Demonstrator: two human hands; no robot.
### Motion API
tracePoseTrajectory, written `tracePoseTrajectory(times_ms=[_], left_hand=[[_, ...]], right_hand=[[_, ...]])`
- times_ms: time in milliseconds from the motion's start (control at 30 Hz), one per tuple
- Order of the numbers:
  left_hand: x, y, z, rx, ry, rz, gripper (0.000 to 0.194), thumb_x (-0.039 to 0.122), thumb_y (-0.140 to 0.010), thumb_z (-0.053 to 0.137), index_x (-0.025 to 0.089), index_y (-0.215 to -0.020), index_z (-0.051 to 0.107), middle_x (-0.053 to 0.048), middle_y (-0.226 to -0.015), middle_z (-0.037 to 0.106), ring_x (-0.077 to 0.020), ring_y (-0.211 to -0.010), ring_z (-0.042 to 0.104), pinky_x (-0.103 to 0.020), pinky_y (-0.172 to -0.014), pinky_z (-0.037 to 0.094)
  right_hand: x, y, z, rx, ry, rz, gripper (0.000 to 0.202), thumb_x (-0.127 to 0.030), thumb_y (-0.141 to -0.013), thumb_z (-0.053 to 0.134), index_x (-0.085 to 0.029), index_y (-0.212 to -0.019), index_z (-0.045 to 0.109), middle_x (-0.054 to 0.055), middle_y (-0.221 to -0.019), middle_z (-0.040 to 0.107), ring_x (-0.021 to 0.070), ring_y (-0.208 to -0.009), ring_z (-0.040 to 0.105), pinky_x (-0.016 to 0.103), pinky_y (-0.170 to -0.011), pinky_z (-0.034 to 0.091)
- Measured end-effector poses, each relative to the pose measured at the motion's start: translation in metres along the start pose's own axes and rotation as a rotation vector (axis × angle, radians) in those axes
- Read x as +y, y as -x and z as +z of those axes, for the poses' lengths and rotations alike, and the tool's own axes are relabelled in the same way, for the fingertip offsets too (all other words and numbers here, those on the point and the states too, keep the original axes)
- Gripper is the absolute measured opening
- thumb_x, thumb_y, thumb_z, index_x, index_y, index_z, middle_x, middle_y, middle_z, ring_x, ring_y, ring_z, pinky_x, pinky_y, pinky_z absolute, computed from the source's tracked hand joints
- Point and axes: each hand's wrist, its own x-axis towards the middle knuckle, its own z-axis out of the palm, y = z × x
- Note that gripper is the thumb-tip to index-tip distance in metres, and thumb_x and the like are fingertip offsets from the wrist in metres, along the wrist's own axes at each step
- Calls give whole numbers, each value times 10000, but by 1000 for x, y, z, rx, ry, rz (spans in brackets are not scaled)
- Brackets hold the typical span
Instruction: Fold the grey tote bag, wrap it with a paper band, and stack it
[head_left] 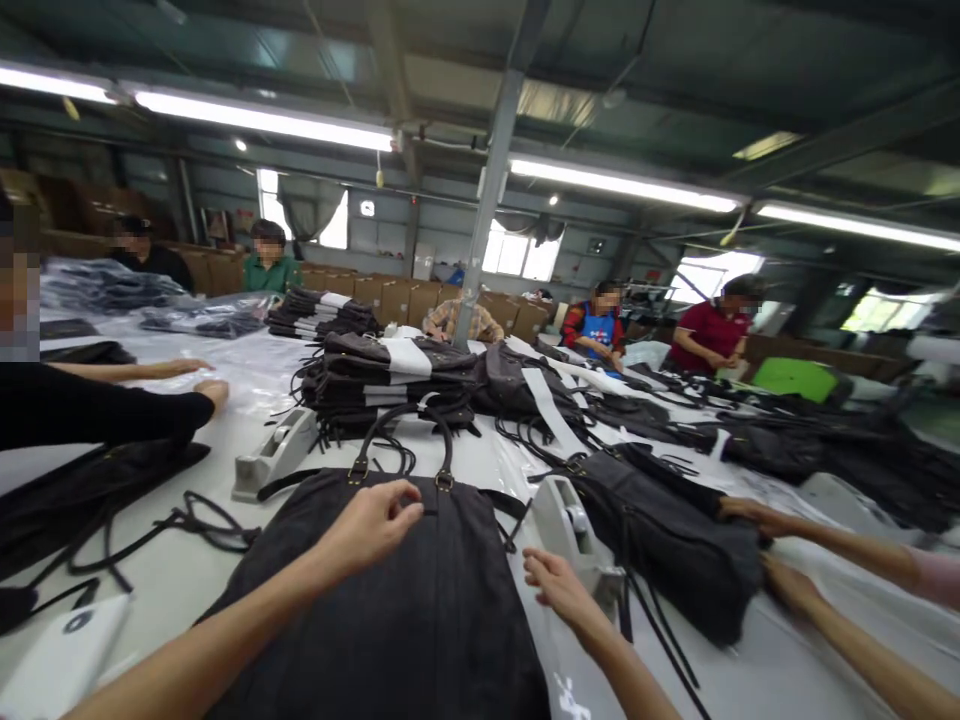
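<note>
A dark handbag (390, 610) lies flat in front of me, its two handles (448, 445) pointing away. My left hand (375, 522) is over its upper part, below the handle rings. Those fingers are loosely bent, with a gap between thumb and forefinger and nothing visible in them. To the right of the bag, my right hand (556, 588) hovers by a grey tape dispenser (559, 515). Its fingers are half curled and slightly apart, with no object showing in them.
A second tape dispenser (276, 455) stands left of the handles. Stacked dark bags (397, 375) rise behind. A co-worker's hands (780, 550) hold another dark bag (667, 540) at right; another person's arms (112, 395) reach in from the left. A white phone (67, 655) lies lower left.
</note>
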Motion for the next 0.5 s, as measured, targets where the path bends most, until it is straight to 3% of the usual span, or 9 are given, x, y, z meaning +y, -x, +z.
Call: tracePoseTrajectory(times_ms=[67, 133, 200, 267, 367, 500], left_hand=[[15, -39, 41, -60, 17, -47, 327, 384, -848, 469, 165, -1024, 635, -13, -685, 630, -158, -626, 599, -235, -560, 391], [25, -73, 81, -120, -6, -79, 378, 378, -864, 444, 135, -1116, 588, -47, -761, 668, -157, -585, 613, -239, -531, 416], [33, -99, 116, -162, -59, -104, 429, 399, -855, 489, 93, -1146, 564, -109, -869, 686, -179, -626, 639, -260, -556, 453], [39, -118, 147, -186, -133, -131, 436, 397, -824, 582, 79, -1123, 573, -148, -986, 671, -216, -789, 657, -307, -684, 495], [40, -139, 179, -208, -232, -189, 366, 359, -830, 631, 117, -1101, 584, -114, -1096, 632, -232, -1007, 603, -422, -891, 472], [17, -158, 195, -218, -234, -258, 289, 352, -868, 597, 139, -1064, 601, -82, -1118, 611, -219, -1035, 582, -449, -911, 474]], right_hand=[[14, 14, 11, -106, -63, 0, 296, -358, -695, 530, -171, -788, 740, 51, -664, 707, 215, -611, 651, 326, -569, 509], [20, 21, 26, -202, -133, -35, 343, -341, -723, 509, -181, -924, 736, 64, -837, 730, 221, -737, 666, 352, -686, 528], [20, 24, 37, -189, -125, -46, 407, -323, -741, 501, -181, -1066, 701, 86, -996, 710, 233, -851, 656, 380, -807, 512], [12, 26, 44, -124, -32, -36, 443, -320, -760, 503, -179, -1146, 669, 108, -1050, 681, 247, -925, 639, 394, -878, 485], [-2, 32, 50, -111, 72, -115, 409, -327, -809, 490, -210, -1158, 668, 111, -1057, 644, 249, -1022, 601, 374, -938, 451], [0, 30, 52, -173, 19, -182, 389, -398, -877, 412, -242, -1094, 695, 90, -1025, 638, 230, -988, 605, 347, -902, 461]])
